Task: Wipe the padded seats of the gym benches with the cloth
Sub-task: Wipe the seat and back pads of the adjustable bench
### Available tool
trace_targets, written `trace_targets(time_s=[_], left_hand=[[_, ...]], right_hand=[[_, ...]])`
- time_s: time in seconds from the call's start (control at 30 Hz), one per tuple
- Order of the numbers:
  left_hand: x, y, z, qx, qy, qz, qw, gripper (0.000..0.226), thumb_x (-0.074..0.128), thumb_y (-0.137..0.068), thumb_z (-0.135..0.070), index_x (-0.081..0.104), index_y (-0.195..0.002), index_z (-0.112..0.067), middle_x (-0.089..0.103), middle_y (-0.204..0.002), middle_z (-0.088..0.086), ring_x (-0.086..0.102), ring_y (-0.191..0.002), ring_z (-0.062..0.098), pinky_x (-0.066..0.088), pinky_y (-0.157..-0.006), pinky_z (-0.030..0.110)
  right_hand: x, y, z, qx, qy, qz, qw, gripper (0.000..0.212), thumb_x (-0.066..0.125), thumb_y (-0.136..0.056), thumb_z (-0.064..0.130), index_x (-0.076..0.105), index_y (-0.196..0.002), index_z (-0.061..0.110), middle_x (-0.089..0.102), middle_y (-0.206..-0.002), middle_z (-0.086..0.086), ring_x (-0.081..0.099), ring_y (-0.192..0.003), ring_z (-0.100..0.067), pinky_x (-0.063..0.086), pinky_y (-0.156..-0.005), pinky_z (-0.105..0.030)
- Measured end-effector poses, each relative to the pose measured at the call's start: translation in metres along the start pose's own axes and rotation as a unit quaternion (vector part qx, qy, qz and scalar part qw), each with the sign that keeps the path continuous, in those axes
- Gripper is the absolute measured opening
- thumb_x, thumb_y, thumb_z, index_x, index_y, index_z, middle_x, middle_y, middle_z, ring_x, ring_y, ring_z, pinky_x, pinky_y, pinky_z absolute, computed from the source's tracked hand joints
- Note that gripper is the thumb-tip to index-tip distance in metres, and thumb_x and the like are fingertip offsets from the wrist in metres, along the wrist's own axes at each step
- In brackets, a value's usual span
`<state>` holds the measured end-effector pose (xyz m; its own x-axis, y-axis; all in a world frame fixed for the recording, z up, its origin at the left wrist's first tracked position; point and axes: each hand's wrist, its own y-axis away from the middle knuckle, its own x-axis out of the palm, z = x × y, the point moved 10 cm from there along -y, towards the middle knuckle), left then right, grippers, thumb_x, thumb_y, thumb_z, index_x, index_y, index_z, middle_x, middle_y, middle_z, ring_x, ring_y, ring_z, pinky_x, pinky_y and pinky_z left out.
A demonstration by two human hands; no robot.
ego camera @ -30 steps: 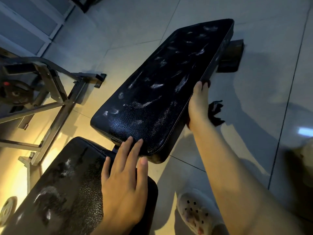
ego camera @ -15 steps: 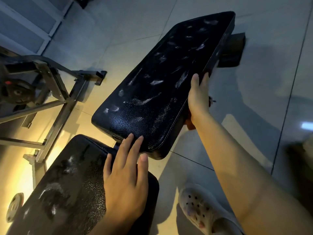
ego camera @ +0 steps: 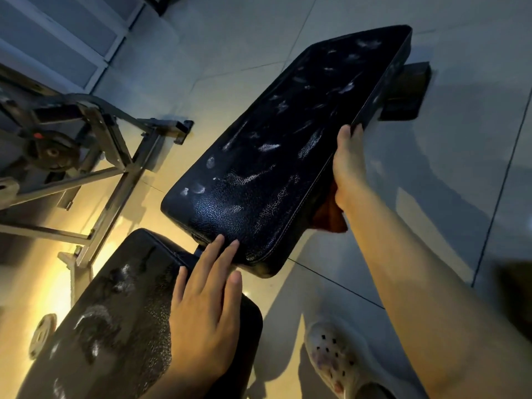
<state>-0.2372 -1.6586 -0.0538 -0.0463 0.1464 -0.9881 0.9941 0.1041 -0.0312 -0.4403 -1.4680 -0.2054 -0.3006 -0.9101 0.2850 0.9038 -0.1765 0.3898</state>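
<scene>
A long black padded bench pad, cracked and smeared with white marks, runs from the centre toward the upper right. My right hand presses against its right side edge, holding a reddish-brown cloth that hangs below the palm, mostly hidden behind the pad's edge. A second black padded seat lies at the lower left. My left hand rests flat on that seat with fingers spread, its fingertips touching the near end of the long pad.
A grey metal frame with a weight plate stands at the left. Another small plate lies on the tiled floor at lower left. A white clog is at the bottom. The bench's dark foot shows at upper right.
My right hand slid farther along the pad's side edge, away from me. The cloth, dangling beyond the hand a second ago, now hangs under the palm. The left hand has stayed put.
</scene>
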Motion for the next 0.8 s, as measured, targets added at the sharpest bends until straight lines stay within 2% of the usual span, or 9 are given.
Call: trace_targets(time_s=[0.13,0.3,0.37,0.5,0.63,0.7,0.8], left_hand=[[-0.001,-0.003,-0.001,0.001,-0.005,-0.001,1.000,0.041,0.015,-0.095,-0.060,0.022,-0.134,-0.069,0.022,-0.148,-0.039,0.019,-0.138,-0.014,0.005,-0.117,0.026],[-0.001,-0.004,0.000,-0.004,-0.010,0.005,1.000,0.043,0.019,-0.097,-0.056,0.027,-0.140,-0.057,0.025,-0.149,-0.035,0.023,-0.139,-0.010,0.007,-0.115,0.025],[-0.002,-0.004,-0.002,0.002,-0.005,0.005,1.000,0.044,0.017,-0.098,-0.057,0.028,-0.141,-0.053,0.026,-0.150,-0.033,0.025,-0.139,-0.008,0.011,-0.114,0.028],[-0.003,-0.002,-0.002,0.007,-0.003,-0.003,1.000,0.044,0.023,-0.099,-0.049,0.034,-0.141,-0.045,0.032,-0.151,-0.025,0.030,-0.139,-0.003,0.013,-0.116,0.030],[-0.002,-0.001,-0.001,0.009,-0.012,-0.003,1.000,0.043,0.026,-0.100,-0.043,0.038,-0.142,-0.042,0.033,-0.151,-0.023,0.033,-0.138,-0.001,0.011,-0.118,0.030],[-0.003,-0.001,-0.001,0.006,-0.018,-0.001,1.000,0.043,0.025,-0.101,-0.044,0.037,-0.142,-0.043,0.032,-0.152,-0.023,0.032,-0.139,-0.001,0.012,-0.118,0.033],[-0.001,-0.002,-0.002,0.005,-0.032,0.005,0.999,0.044,0.024,-0.101,-0.046,0.034,-0.143,-0.043,0.029,-0.153,-0.024,0.030,-0.140,-0.001,0.013,-0.118,0.035]], right_hand=[[0.010,0.038,-0.006,-0.036,0.013,0.013,0.999,0.066,0.028,-0.104,0.047,0.000,-0.156,0.018,0.001,-0.165,0.002,0.004,-0.150,-0.012,0.010,-0.123,-0.039],[0.024,0.105,-0.014,-0.057,-0.019,0.041,0.997,0.082,0.024,-0.090,0.060,0.002,-0.156,0.018,0.001,-0.164,0.007,0.002,-0.148,-0.002,0.005,-0.120,-0.021],[0.024,0.096,-0.013,-0.045,-0.034,0.046,0.997,0.080,0.024,-0.092,0.060,0.001,-0.156,0.019,0.001,-0.164,0.007,0.002,-0.148,-0.003,0.006,-0.121,-0.023],[0.006,0.024,-0.003,-0.021,-0.010,0.009,1.000,0.067,0.025,-0.104,0.050,0.001,-0.156,0.015,0.002,-0.165,0.000,0.004,-0.151,-0.013,0.010,-0.123,-0.039],[-0.001,0.003,0.005,-0.030,0.006,-0.025,0.999,0.069,0.029,-0.104,0.047,0.004,-0.156,0.010,0.006,-0.164,-0.005,0.008,-0.150,-0.015,0.012,-0.123,-0.037],[0.009,0.037,-0.004,-0.049,0.004,-0.007,0.999,0.073,0.032,-0.102,0.051,0.005,-0.156,0.010,0.006,-0.164,-0.004,0.006,-0.150,-0.011,0.009,-0.123,-0.031],[0.024,0.107,-0.020,-0.061,-0.011,0.038,0.997,0.086,0.032,-0.092,0.063,0.003,-0.156,0.015,0.002,-0.164,0.003,0.002,-0.148,-0.001,0.007,-0.117,-0.013]])
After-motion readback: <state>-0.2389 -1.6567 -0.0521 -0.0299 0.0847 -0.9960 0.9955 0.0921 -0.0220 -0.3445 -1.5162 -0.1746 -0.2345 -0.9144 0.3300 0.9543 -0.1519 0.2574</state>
